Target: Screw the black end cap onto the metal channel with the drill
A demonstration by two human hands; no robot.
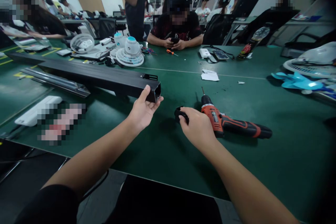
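A long black rectangular tube (pixel 99 75) lies on the green table (pixel 262 112), running from the far left to the middle. My left hand (pixel 143 110) grips its near open end, thumb on top. My right hand (pixel 196 127) is closed around a small black part (pixel 180 113) just right of the tube's end. An orange and black cordless screwdriver (pixel 231 124) lies on the table directly beyond my right hand, its bit pointing away from me.
A second grey rail (pixel 57 82) lies beside the tube. Small white fans (pixel 130 54) and parts stand further back. A person sits opposite holding a phone. Blue fan blades (pixel 298 80) lie at the right. White paper slips (pixel 210 76) sit mid-table.
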